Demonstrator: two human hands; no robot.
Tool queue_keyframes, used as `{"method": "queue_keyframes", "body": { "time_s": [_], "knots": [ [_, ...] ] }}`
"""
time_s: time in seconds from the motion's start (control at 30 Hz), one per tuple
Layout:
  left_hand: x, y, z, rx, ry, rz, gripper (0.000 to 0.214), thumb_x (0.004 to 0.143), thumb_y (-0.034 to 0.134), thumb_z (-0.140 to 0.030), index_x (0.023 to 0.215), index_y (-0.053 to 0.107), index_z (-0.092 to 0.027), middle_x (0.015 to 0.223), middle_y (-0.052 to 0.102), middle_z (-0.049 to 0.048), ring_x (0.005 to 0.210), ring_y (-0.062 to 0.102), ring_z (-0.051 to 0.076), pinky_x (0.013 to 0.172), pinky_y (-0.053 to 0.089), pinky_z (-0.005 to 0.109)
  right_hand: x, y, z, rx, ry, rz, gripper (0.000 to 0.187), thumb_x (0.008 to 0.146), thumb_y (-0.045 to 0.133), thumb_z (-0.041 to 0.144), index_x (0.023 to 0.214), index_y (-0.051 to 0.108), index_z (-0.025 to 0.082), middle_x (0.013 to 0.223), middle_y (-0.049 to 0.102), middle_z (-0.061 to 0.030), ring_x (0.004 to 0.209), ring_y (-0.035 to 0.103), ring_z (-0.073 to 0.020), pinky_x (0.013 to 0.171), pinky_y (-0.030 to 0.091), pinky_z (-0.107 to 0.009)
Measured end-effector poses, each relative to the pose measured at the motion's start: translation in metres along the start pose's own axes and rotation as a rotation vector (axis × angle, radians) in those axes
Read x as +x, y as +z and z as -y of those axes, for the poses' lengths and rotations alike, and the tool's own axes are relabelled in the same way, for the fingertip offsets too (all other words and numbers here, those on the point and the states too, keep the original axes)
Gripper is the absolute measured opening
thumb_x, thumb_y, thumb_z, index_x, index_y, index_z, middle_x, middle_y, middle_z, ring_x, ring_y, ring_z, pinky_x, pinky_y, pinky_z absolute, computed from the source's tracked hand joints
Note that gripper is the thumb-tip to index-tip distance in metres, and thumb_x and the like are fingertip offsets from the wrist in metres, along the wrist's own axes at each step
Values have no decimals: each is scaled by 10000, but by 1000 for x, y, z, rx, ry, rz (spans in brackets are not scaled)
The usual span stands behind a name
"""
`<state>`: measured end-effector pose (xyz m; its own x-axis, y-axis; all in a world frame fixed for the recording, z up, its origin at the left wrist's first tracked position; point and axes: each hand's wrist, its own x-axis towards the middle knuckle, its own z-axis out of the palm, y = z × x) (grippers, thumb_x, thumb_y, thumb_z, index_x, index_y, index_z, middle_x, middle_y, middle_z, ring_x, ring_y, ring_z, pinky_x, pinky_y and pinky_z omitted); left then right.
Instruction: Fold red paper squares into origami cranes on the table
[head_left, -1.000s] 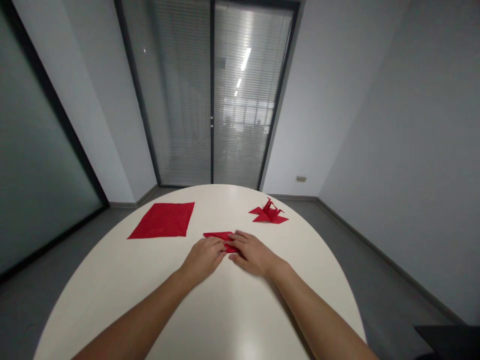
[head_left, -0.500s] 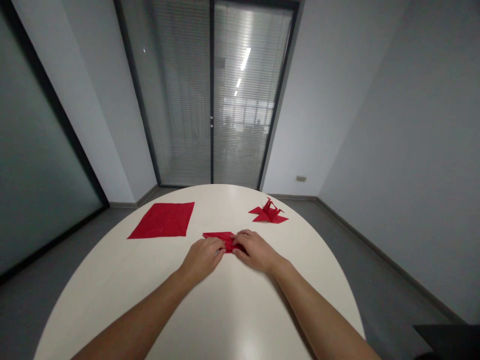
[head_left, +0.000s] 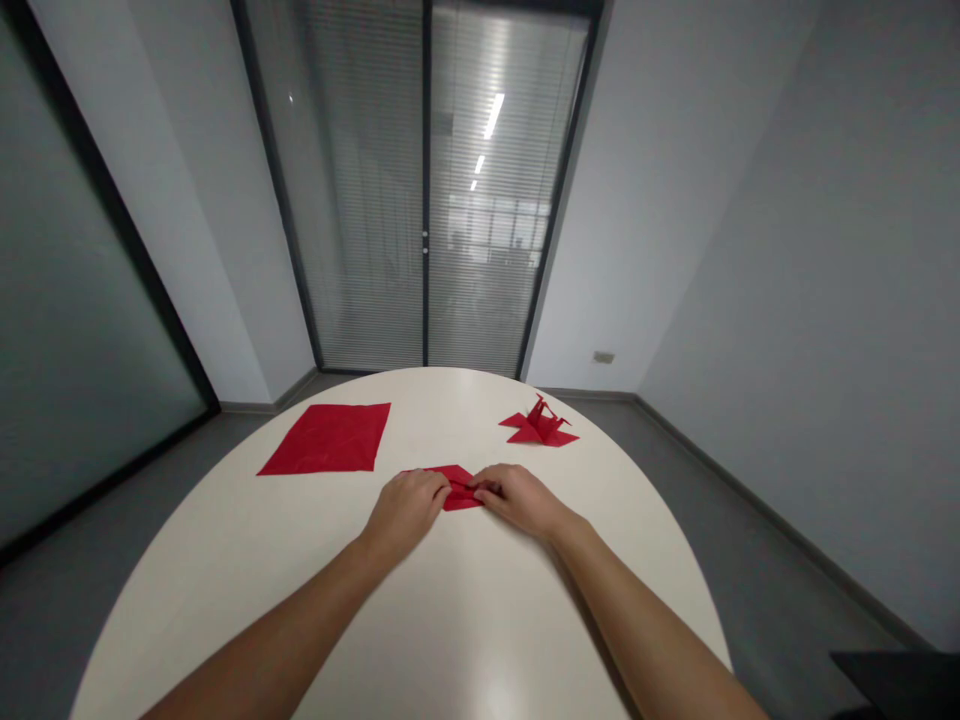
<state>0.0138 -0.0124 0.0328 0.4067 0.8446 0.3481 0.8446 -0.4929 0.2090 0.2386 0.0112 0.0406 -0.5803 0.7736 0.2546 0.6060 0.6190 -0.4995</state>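
Observation:
A partly folded piece of red origami paper (head_left: 460,497) lies on the white table between my hands. My left hand (head_left: 409,505) rests over its left part, fingers curled and closed on the paper. From the right, my right hand (head_left: 517,497) pinches the paper's right side between thumb and fingers. Both hands cover much of the paper, so its full outline is hidden. Folded layers show in the gap between my fingertips.
Flat on the round white table (head_left: 435,620), a sheet of red paper (head_left: 328,438) lies at the back left. Folded red paper cranes (head_left: 541,424) stand at the back right. A dark object (head_left: 900,680) juts in at the lower right, beyond the table's edge.
My right hand's fingers have drawn together into a pinch at the paper's right side. The paper has turned or shifted slightly, and my left hand now covers more of its left end.

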Motion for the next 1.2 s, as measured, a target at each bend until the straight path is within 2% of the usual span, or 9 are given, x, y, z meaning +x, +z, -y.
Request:
{"method": "queue_keyframes", "body": {
  "time_s": [0.27,0.43,0.57,0.73,0.87,0.97,1.07,1.2],
  "knots": [
    [1,-1,-2,16,-26,3,204,973,500,-172,927,696,-205,931,751,57,899,681,230,837,511,356,-2,-2,-5,73,61,9,172,893,586,142,980,726,190,895,751,-35,764,651,-171,691,462,-255],
    [1,0,-1,-16,-39,0,166,943,536,-128,971,676,-213,953,740,46,912,673,227,825,506,351,-2,-3,-5,19,29,-17,246,846,568,61,954,749,188,935,742,-52,804,653,-171,741,483,-261],
    [-1,3,4,7,18,-10,213,926,528,-89,964,686,-226,999,711,31,928,655,203,831,494,331,-2,-3,-7,9,40,-14,280,839,569,64,971,775,201,968,747,-57,836,669,-176,778,501,-268],
    [-3,3,2,28,132,32,266,897,518,-62,914,729,-224,960,730,41,941,647,243,861,476,391,-1,-5,-8,-57,6,19,285,832,574,78,968,789,206,948,744,-57,852,669,-184,798,503,-276],
    [-5,-1,-6,27,138,8,258,875,533,-87,977,741,-202,1013,745,89,978,639,284,904,450,447,-3,-10,-1,-100,-78,23,278,855,560,101,971,787,211,1099,738,-73,1005,660,-207,904,488,-302],
    [-7,-2,-9,32,117,-21,256,903,524,-134,1039,733,-192,1042,746,111,1015,627,286,901,441,443,-5,-14,7,-128,-82,63,316,857,543,110,1042,772,225,1052,763,-55,989,673,-211,899,489,-305],
    [-9,0,-8,35,91,-36,263,953,501,-202,1107,714,-187,1079,746,110,1010,633,272,899,442,432,-6,-15,12,-145,-32,46,359,854,534,128,1125,749,225,1056,768,-65,963,684,-218,867,502,-309],
    [-8,3,-5,-2,49,-42,262,984,496,-272,1130,700,-196,1127,742,101,1037,634,276,897,453,428,-5,-11,15,-63,-66,32,353,853,532,114,1100,756,227,1061,767,-59,987,684,-213,899,507,-312]
  ]
}}
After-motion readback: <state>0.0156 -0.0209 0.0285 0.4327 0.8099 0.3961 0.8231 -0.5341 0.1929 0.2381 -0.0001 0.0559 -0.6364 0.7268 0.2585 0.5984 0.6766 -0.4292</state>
